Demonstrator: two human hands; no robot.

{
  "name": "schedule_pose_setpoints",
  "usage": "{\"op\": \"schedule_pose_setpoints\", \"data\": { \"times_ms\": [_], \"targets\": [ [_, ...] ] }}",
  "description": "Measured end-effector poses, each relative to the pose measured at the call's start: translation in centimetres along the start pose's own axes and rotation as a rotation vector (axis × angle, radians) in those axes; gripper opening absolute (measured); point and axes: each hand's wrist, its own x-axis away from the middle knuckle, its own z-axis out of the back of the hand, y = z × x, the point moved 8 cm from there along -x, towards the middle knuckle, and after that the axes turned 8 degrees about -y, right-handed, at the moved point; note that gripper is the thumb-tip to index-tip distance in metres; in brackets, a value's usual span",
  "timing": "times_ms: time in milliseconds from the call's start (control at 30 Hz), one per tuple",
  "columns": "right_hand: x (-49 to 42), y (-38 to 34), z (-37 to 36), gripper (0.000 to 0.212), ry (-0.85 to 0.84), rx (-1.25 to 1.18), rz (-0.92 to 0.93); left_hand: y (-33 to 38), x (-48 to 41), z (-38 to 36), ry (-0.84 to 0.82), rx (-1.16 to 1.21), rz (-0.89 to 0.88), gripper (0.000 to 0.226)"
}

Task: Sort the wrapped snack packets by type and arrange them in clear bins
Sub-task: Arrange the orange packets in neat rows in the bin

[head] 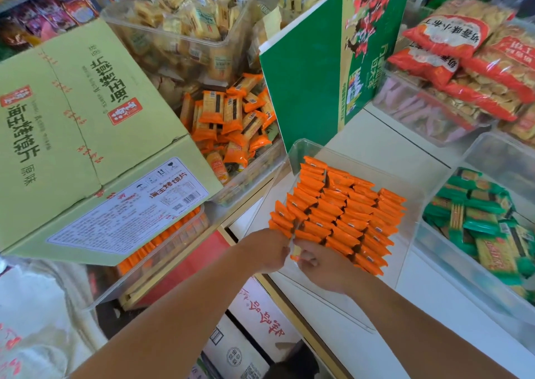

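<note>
A clear bin [307,150] on the white counter holds several neat rows of orange snack packets [344,213] standing on edge. At the bin's near left corner my left hand [267,251] and my right hand [321,265] meet. Between them they pinch one orange packet [295,249], held upright against the end of the front row. Both hands have curled fingers, and the packet is mostly hidden by them. A second clear bin [249,176] behind holds loose orange packets [231,118] in a heap.
A pale green carton [72,123] lies at the left over another bin of orange packets [162,242]. A green box [318,68] stands behind the bin. A bin of green packets [477,222] sits right, red biscuit bags [469,51] beyond, yellow packets [185,11] at the back.
</note>
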Motion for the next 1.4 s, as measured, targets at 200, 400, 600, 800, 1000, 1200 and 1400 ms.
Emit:
{"op": "schedule_pose_setpoints", "data": {
  "times_ms": [200,400,600,800,1000,1200,1400],
  "targets": [
    [0.9,-0.3,-0.1,0.052,-0.02,-0.277,-0.016,-0.4,0.4,0.2,0.12,0.057,0.007,0.02],
    [6.5,-2.0,2.2,0.031,0.164,-0.306,0.105,0.3,5.0,1.4,0.46,0.19,-0.077,0.027],
    [15.8,1.4,5.0,0.027,0.846,0.109,-0.107,1.5,11.0,-3.5,0.559,0.4,0.206,0.039],
    [15.6,2.5,4.4,0.049,0.781,0.219,-0.277,3.9,9.0,-4.5,0.456,0.558,0.256,0.04],
    [15.7,2.6,5.1,0.042,0.795,-0.029,-0.202,4.6,7.5,-2.4,0.482,0.584,0.16,0.029],
    [15.7,2.1,6.2,0.065,0.739,0.045,-0.181,4.9,4.2,1.5,0.501,0.542,0.113,0.027],
    [15.1,1.9,8.3,0.056,0.766,0.329,-0.257,5.5,1.3,4.1,0.542,0.538,0.106,0.039]
  ]
}}
